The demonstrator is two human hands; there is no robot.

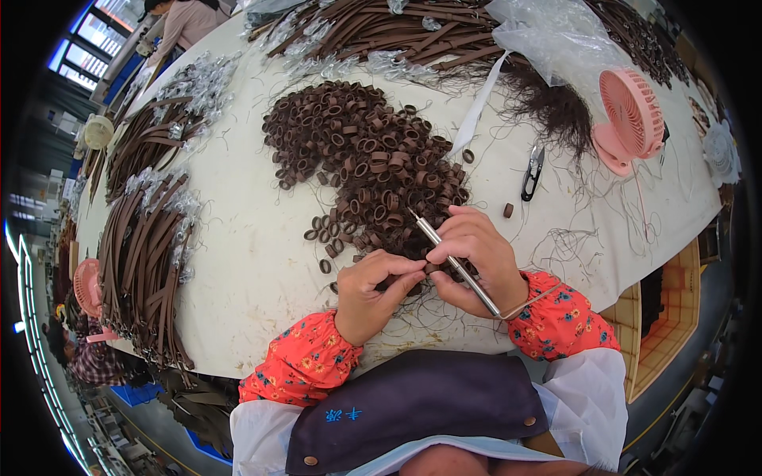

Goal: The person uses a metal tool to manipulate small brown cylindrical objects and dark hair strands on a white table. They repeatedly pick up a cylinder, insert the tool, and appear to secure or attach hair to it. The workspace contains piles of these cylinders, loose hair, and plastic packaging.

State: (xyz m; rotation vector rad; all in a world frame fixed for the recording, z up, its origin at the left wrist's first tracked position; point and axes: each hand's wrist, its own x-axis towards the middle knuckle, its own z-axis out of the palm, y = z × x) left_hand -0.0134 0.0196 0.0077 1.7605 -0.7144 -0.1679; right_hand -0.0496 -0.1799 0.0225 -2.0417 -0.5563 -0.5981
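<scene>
Near the table's front edge, my two hands meet fingertip to fingertip. A small brown strap loop (431, 268) shows between them, partly hidden by the fingers. My left hand (375, 284) is closed, thumb and forefinger pinched at the loop. Closed around a silver pen-shaped tool (456, 266) with a thin pointed tip is my right hand (480, 258); its thumb and forefinger also touch the loop. The tool's tip points up and left, over a large heap of brown loops (373, 151). Several loose loops lie left of the heap's lower end.
Thread snips (533, 173) lie on the right, by a pink fan (627, 119) and loose threads. Bundles of brown straps (143, 270) line the left side; more straps (397, 36) cover the back, beside clear plastic (556, 40). A person (186, 28) is at the far left.
</scene>
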